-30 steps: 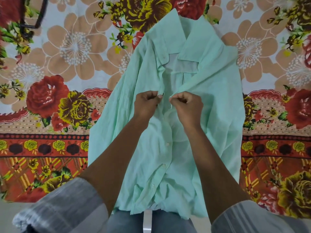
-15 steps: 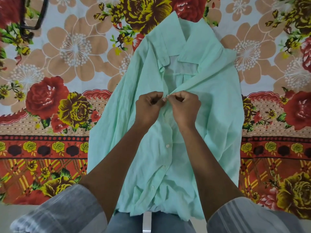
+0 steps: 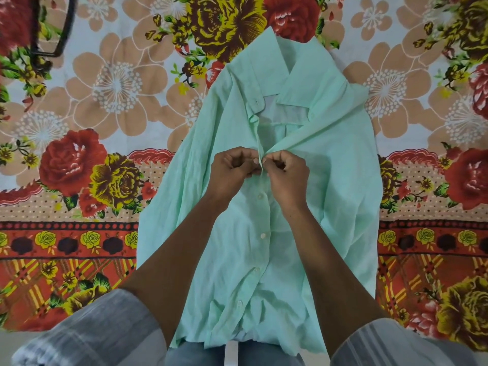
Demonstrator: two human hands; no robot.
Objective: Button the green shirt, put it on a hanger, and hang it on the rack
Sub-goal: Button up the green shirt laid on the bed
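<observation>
Your left hand (image 3: 233,171) and right hand (image 3: 286,173) pinch the mint-green cotton shirt (image 3: 343,180) placket; ease the probably hidden button through squarely.

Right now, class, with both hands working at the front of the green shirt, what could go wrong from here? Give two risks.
1. The left hand and right hand pinch the two front edges of the green shirt together; the button may slip out, or go into the wrong hole.
2. The right front panel is pulled taut and creased toward the collar, above which the shirt gapes open, so it could end up buttoned crooked.
</observation>
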